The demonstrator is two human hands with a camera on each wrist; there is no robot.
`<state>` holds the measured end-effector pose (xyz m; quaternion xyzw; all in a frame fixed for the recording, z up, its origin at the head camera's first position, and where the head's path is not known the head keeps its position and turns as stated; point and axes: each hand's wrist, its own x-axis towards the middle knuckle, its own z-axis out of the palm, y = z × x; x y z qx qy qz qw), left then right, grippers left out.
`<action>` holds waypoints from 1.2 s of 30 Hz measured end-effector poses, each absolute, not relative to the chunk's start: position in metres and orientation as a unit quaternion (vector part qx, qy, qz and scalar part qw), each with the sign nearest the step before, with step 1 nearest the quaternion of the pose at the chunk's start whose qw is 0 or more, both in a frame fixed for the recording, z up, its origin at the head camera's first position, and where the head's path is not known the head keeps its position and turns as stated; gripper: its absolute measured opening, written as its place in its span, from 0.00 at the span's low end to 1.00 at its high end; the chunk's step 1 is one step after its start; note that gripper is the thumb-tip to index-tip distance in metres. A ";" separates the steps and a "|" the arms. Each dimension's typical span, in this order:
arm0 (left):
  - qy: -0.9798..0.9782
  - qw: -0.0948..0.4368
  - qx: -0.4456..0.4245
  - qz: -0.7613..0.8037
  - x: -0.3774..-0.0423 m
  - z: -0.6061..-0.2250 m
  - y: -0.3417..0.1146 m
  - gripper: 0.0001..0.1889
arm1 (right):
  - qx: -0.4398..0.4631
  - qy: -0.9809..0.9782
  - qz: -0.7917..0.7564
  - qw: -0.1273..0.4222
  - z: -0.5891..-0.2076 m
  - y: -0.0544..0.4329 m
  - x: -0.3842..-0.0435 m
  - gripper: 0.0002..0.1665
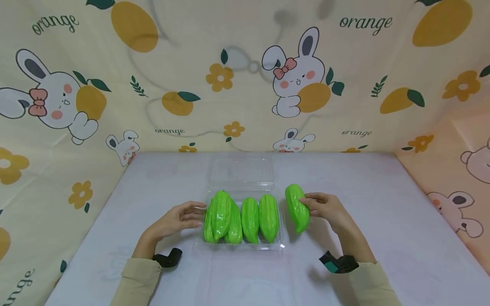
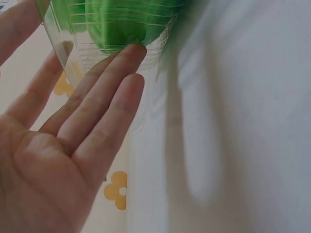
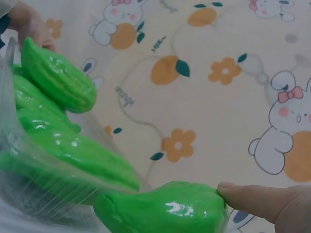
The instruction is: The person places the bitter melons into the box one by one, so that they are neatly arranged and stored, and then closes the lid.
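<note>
My right hand [image 1: 326, 209] holds a glossy, ridged green gourd [image 1: 295, 207] just right of the clear plastic box [image 1: 282, 238], gripping its right side with thumb and fingers. In the right wrist view that gourd [image 3: 170, 208] shows low in the frame, by the box wall. Several like gourds [image 1: 269, 217] lie lengthwise in the box; at its left end one gourd [image 1: 222, 214] rests on top of others. My left hand [image 1: 180, 219] is at the box's left side. Its fingers [image 2: 97, 111] are extended close along the ribbed wall; whether they press it I cannot tell.
The box's clear hinged lid [image 1: 241, 170] lies folded back behind it. Underneath is a white table [image 1: 153, 187], with a patterned cloth [image 1: 245, 63] hanging behind and at the sides. Both wrists carry black straps [image 1: 340, 263].
</note>
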<state>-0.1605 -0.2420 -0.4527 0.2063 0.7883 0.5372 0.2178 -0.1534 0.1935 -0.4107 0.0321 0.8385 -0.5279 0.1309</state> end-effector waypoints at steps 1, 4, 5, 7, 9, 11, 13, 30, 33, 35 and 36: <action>0.789 0.217 0.207 0.536 -0.160 -0.452 -0.242 0.32 | 0.032 0.838 -0.530 0.130 -0.410 0.194 -0.153 0.38; 0.788 0.217 0.208 0.538 -0.160 -0.452 -0.241 0.31 | 0.031 0.834 -0.535 0.130 -0.409 0.194 -0.153 0.38; 0.787 0.218 0.209 0.538 -0.160 -0.452 -0.240 0.31 | 0.031 0.832 -0.538 0.130 -0.408 0.194 -0.152 0.38; 0.786 0.217 0.212 0.538 -0.160 -0.452 -0.240 0.31 | 0.034 0.827 -0.545 0.132 -0.407 0.193 -0.152 0.38; 0.785 0.216 0.215 0.539 -0.159 -0.453 -0.239 0.31 | 0.037 0.824 -0.550 0.133 -0.406 0.192 -0.152 0.38; 0.787 0.213 0.222 0.535 -0.159 -0.452 -0.238 0.32 | 0.041 0.820 -0.555 0.134 -0.404 0.191 -0.151 0.39; 0.789 0.210 0.224 0.532 -0.159 -0.452 -0.237 0.32 | 0.040 0.820 -0.556 0.134 -0.403 0.189 -0.150 0.39; 0.785 0.211 0.234 0.533 -0.157 -0.453 -0.228 0.29 | 0.019 0.798 -0.588 0.130 -0.394 0.180 -0.143 0.34; 0.781 0.211 0.240 0.537 -0.157 -0.453 -0.226 0.29 | 0.014 0.799 -0.588 0.128 -0.394 0.179 -0.142 0.34; 0.778 0.212 0.240 0.540 -0.157 -0.453 -0.224 0.30 | 0.012 0.797 -0.590 0.127 -0.394 0.178 -0.142 0.34; 0.777 0.214 0.238 0.542 -0.157 -0.453 -0.223 0.30 | 0.012 0.797 -0.590 0.127 -0.394 0.178 -0.142 0.34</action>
